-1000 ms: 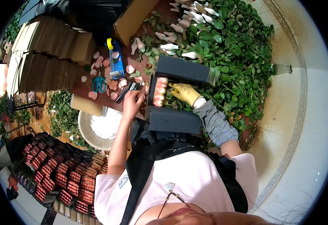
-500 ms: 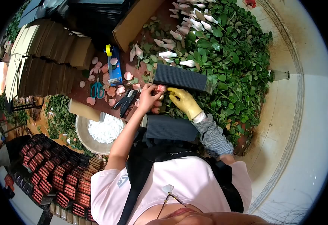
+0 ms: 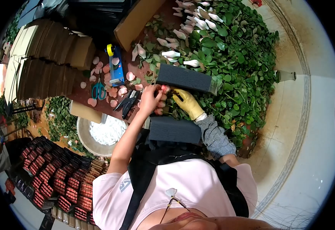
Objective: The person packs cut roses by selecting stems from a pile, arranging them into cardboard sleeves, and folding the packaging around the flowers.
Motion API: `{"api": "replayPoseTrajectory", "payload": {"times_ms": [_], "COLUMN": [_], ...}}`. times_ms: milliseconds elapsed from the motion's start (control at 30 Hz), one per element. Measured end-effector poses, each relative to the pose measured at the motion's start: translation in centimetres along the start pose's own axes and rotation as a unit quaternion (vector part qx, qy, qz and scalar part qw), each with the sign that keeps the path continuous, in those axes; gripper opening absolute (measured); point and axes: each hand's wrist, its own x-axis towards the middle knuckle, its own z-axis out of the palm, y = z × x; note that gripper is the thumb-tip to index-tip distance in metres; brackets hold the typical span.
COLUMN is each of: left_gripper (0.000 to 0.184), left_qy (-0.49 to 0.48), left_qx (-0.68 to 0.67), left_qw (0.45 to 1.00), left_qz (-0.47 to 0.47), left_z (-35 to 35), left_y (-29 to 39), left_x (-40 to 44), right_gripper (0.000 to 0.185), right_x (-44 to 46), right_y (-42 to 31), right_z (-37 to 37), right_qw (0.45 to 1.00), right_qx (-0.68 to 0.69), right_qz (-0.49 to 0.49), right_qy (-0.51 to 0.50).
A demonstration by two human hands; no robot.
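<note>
A pink rose point(image 3: 165, 89) lies between my two hands, just below a black corrugated cardboard wrap point(image 3: 184, 78). My bare left hand point(image 3: 151, 100) comes in from the left, its fingers curled against that rose's petals. Several more rose heads point(image 3: 160, 106) line up beneath its fingers, partly covered. On the right, my right hand point(image 3: 189, 104) wears a yellow glove. Its thumb and forefinger are apart beside the rose, over green stems, and its other fingers are hidden. A second black corrugated piece point(image 3: 174, 130) lies nearer my body.
Black stapler point(image 3: 127, 104), teal scissors point(image 3: 98, 91), blue tape dispenser point(image 3: 116, 71) and loose petals point(image 3: 113, 92) lie left. A basin point(image 3: 84, 140) holds white pieces. Leafy stems point(image 3: 236, 73) with white-sleeved buds point(image 3: 201, 23) spread right. Cardboard stacks point(image 3: 46, 65) stand far left.
My left fingers have loosened slightly and shifted a little left on the rose. My gloved right hand has drawn slightly away from the rose, toward the right.
</note>
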Motion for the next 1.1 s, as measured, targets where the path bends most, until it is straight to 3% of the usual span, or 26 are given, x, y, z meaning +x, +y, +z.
{"api": "replayPoseTrajectory", "payload": {"times_ms": [100, 400, 467, 600, 667, 700, 733, 833, 900, 933, 1033, 1100], "left_gripper": [0.024, 0.018, 0.015, 0.016, 0.031, 0.043, 0.047, 0.04, 0.033, 0.033, 0.025, 0.025], "left_qy": [0.06, 0.072, 0.07, 0.123, 0.086, 0.019, -0.022, -0.056, -0.004, -0.007, -0.146, -0.154], "left_qx": [0.058, -0.039, 0.053, 0.07, 0.1, 0.094, 0.134, 0.122, -0.001, 0.0, -0.017, -0.061], "left_qw": [0.995, 0.995, 0.996, 0.99, 0.99, 0.987, 0.98, 0.976, 0.993, 0.993, 0.958, 0.956], "left_qz": [0.054, -0.048, -0.035, -0.027, -0.042, -0.125, -0.146, -0.173, -0.121, -0.121, -0.248, -0.24], "left_z": [-0.4, 1.2, 1.1, -0.4, -1.4, -2.3, -3.1, -3.7, -3.9, -4.0, -5.0, -3.9], "left_y": [0.8, 0.3, 0.5, 0.1, -1.7, -2.2, -2.8, -3.1, -2.0, -2.1, -1.1, -3.0], "left_x": [0.1, 0.9, 0.9, 0.6, 0.2, -0.3, -0.6, -1.5, -2.0, -2.2, -2.7, -4.1], "right_gripper": [0.045, 0.041, 0.042, 0.042, 0.042, 0.042, 0.042, 0.043, 0.042, 0.041, 0.034, 0.026], "right_x": [-0.2, -0.6, -0.6, -0.7, -0.7, -0.7, -0.6, -0.3, -0.7, -0.9, -1.3, -1.4], "right_y": [-0.4, -0.5, -0.4, -0.2, -0.1, 0.0, -0.1, -0.3, -0.4, -1.4, -5.0, -5.4], "right_z": [-0.2, 0.0, 0.0, 0.1, 0.0, 0.0, -0.1, -0.2, -0.3, -1.0, -2.9, -2.3], "right_qw": [1.0, 0.995, 0.996, 0.997, 0.997, 0.997, 0.997, 0.995, 0.995, 0.995, 0.994, 0.983], "right_qx": [0.009, -0.072, -0.069, -0.053, -0.048, -0.044, -0.041, -0.056, -0.042, -0.031, -0.024, -0.086], "right_qz": [0.001, -0.065, -0.061, -0.06, -0.059, -0.059, -0.058, -0.086, -0.088, -0.092, -0.105, -0.163], "right_qy": [-0.012, 0.014, 0.014, 0.017, 0.012, 0.004, 0.005, 0.012, 0.01, 0.007, -0.014, 0.016]}}
